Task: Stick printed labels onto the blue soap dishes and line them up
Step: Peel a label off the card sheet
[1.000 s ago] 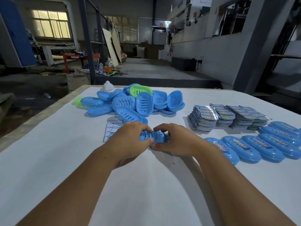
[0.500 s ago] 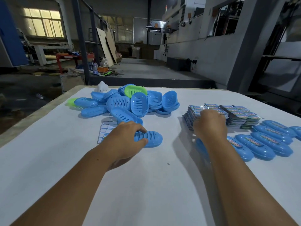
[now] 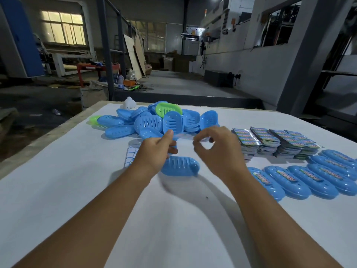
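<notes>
A blue soap dish (image 3: 180, 166) lies slotted side up on the white table (image 3: 58, 190) just below my hands. Both hands hover above it and stretch a printed label (image 3: 183, 136) between them; it is blurred. My left hand (image 3: 157, 151) pinches its left end with thumb and fingers. My right hand (image 3: 216, 149) pinches the right end between thumb and forefinger. A row of labelled blue dishes (image 3: 301, 180) lies at the right. Stacks of printed labels (image 3: 270, 142) sit behind that row.
A heap of unlabelled blue dishes (image 3: 154, 122) with two green ones (image 3: 168, 109) fills the far middle of the table. A white sheet of small stickers (image 3: 132, 153) lies under my left wrist. The table's left edge runs diagonally; workshop floor lies beyond.
My right hand came back from the label stacks with a label. My left hand let go of the dish, rose, and took the label's other end.
</notes>
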`<state>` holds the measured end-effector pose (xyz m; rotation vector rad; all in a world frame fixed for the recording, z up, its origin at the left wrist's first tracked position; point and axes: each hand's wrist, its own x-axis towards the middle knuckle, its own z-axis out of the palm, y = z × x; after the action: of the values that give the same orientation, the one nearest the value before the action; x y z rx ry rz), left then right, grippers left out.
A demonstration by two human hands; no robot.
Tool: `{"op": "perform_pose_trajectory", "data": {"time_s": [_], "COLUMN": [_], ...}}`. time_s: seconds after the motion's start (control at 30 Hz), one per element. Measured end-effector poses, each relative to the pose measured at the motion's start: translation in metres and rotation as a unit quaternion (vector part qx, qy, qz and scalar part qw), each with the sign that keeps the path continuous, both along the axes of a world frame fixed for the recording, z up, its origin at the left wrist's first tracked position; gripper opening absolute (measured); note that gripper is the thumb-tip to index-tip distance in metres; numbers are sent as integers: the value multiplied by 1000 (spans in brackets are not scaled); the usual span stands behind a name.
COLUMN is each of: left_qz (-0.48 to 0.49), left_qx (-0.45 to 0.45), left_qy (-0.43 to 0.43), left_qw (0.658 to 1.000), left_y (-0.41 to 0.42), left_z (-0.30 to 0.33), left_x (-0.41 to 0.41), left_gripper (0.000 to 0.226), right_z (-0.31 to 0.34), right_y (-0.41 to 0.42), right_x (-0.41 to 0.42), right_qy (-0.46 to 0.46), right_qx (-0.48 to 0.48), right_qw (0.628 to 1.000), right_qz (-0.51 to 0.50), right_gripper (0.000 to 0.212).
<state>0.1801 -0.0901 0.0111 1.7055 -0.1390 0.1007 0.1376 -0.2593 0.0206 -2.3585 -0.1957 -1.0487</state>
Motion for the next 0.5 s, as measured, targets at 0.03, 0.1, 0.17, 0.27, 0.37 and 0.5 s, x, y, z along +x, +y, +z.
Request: {"op": "perform_pose_trajectory", "data": {"time_s": [0.03,0.1,0.17,0.27,0.37,0.5], "left_qz": [18,42,56,61,17,-53], "left_qx": [-29,-51,-48,-5,39,55], "left_qy": [19,36,32,11,-15,-17], "left_qw": [999,997,997,998,999,997], "left_y": [1,5,10,13,9,4], "left_z": [1,1,0,0,1,-1], "left_x": [1,2,4,5,0,-9], "left_gripper": [37,29,24,19,16,13], "right_z": [-3,-7,-9,-13,-12,-8], "right_y": [8,18,22,23,20,9], "right_x": [-1,1,1,1,6,13], "right_qy": [13,45,88,117,114,143], "right_qx": [-6,-19,-34,19,164,322], "right_qw": [999,996,987,980,977,931], "right_qz": [30,76,133,158,76,97], "right_gripper": [12,11,13,32,24,22]}}
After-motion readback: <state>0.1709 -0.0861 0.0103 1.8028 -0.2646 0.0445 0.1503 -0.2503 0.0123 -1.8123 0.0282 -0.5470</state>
